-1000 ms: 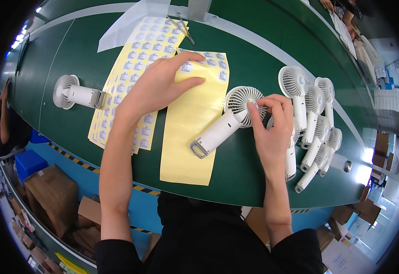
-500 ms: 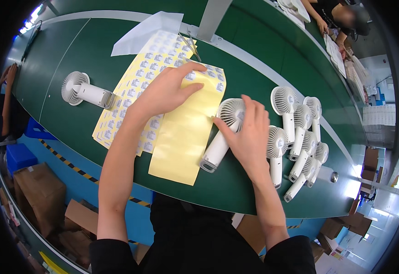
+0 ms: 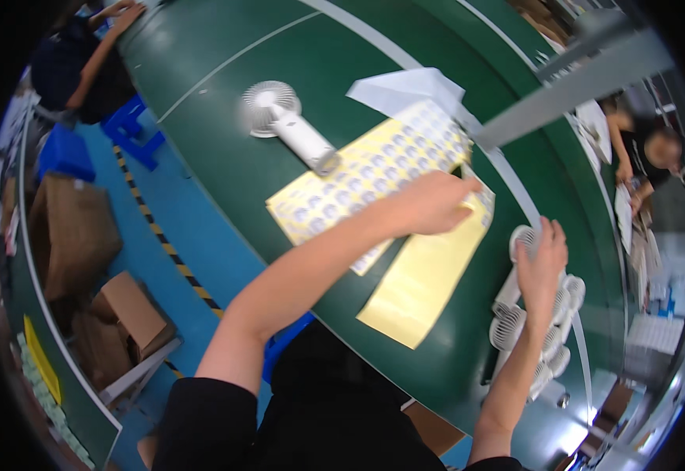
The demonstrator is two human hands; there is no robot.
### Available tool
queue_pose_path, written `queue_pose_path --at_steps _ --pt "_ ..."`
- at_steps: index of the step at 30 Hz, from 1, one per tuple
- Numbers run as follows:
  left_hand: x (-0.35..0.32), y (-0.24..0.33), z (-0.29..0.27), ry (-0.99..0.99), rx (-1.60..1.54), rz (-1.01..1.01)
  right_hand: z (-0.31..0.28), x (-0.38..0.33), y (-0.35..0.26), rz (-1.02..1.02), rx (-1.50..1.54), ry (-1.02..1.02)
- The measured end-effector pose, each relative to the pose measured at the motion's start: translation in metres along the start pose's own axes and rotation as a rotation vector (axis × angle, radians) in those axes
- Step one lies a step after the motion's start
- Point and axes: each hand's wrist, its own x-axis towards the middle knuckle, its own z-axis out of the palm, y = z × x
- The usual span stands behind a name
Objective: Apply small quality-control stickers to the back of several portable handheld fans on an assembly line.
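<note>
My left hand rests over the far end of a yellow sticker backing strip, thumb and forefinger apart, touching the strip near its last stickers. Beneath and beside it lie yellow sheets with rows of small printed stickers. At the right, my right hand has thumb and fingers about the round head of a white handheld fan; its handle points toward me. Close by, partly behind my right wrist, several more white fans lie grouped. Another white fan lies at the sheets' far left corner, blurred.
A translucent white sheet lies beyond the stickers. A grey metal post rises from the green table at the far right. Co-workers sit at the far left and far right. Cardboard boxes and a blue stool stand on the floor.
The view has turned, shifting the scene. My right hand has carried the fan from beside the yellow strip over to the grouped fans. My left hand stays on the strip, fingers slightly shifted.
</note>
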Motion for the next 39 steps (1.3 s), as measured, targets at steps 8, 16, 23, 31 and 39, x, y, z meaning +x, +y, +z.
queue_pose_path --at_steps 8,16,23,31,39 --pt "-0.010 -0.027 0.015 0.167 0.070 0.205 0.013 0.073 -0.236 -0.533 0.824 -0.021" --pt "-0.005 -0.010 0.010 0.008 -0.002 0.014 0.045 0.104 -0.320 -0.473 0.759 -0.459" --pt "-0.008 -0.040 0.023 0.206 -0.139 0.187 -0.014 0.038 -0.216 -0.021 1.292 -0.046" --pt "-0.004 -0.013 0.003 0.082 -0.010 0.041 0.008 -0.039 -0.098 0.237 1.434 0.313" --pt "-0.003 -0.006 0.001 0.003 0.000 -0.053 -0.001 -0.042 -0.082 0.516 1.774 0.276"
